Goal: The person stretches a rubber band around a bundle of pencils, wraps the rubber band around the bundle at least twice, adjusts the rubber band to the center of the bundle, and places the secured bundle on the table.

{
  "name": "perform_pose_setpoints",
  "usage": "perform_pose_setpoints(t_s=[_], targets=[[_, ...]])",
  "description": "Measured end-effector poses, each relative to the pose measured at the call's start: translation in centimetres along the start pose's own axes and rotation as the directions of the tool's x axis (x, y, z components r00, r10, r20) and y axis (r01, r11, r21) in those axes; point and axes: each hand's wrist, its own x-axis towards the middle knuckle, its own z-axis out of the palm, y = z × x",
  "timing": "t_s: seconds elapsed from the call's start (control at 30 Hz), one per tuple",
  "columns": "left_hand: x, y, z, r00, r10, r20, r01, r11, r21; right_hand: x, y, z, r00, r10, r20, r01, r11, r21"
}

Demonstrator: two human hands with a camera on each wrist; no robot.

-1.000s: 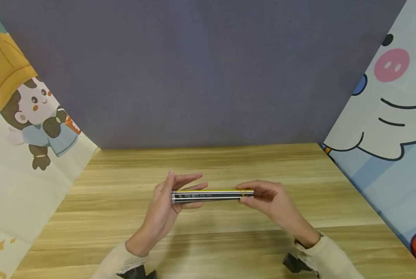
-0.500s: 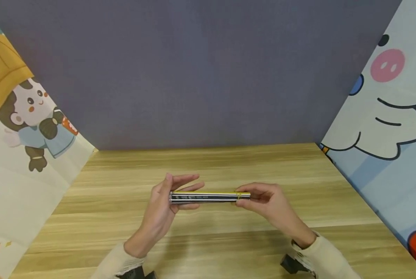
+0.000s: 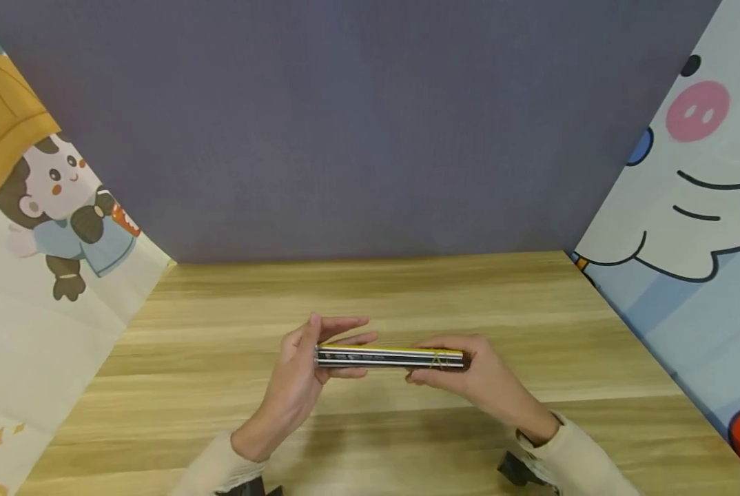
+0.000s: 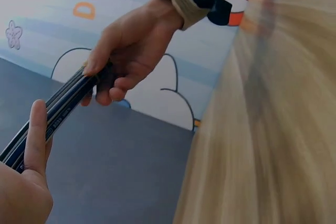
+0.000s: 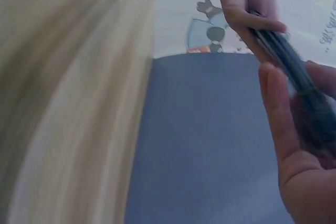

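A bundle of dark, pale-striped pencils point(image 3: 376, 357) is held level above the table, with a yellow rubber band point(image 3: 438, 358) crossing it near its right end. My left hand point(image 3: 295, 372) holds the left end between thumb and palm, its other fingers stretched out. At the banded end, my right hand point(image 3: 478, 368) grips the bundle with thumb and fingers on opposite sides. In the left wrist view, a digit of the left hand lies across the pencils point(image 4: 58, 111). The right wrist view is blurred where the pencils point(image 5: 289, 61) run into the right hand point(image 5: 299, 166).
Beneath both hands lies a wood-grain table point(image 3: 370, 289). A grey panel point(image 3: 370, 131) rises behind it. Cartoon-printed sheets stand at the left point(image 3: 41, 331) and right point(image 3: 686, 324). Black wrist mounts point(image 3: 515, 470) hang below the pale sleeves.
My right hand's fingertips have slid farther along the bundle, so the end sits deeper in that hand. The rubber band now shows a crossed shape. Both hands appear slightly lower in the head view.
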Motion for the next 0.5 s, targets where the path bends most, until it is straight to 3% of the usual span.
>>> perform_pose_setpoints(t_s=[0.23,0.5], targets=[[0.36,0.51,-1.00,0.996,0.057,-0.075,-0.061,0.997,-0.048,-0.17,-0.42,-0.90,0.977,-0.096,-0.189,0.085,0.994,-0.063],[0.18,-0.17,-0.40,1.000,0.005,0.026,-0.005,1.000,-0.004,-0.02,-0.13,-0.31,0.996,-0.052,-0.069,0.045,0.994,-0.100]])
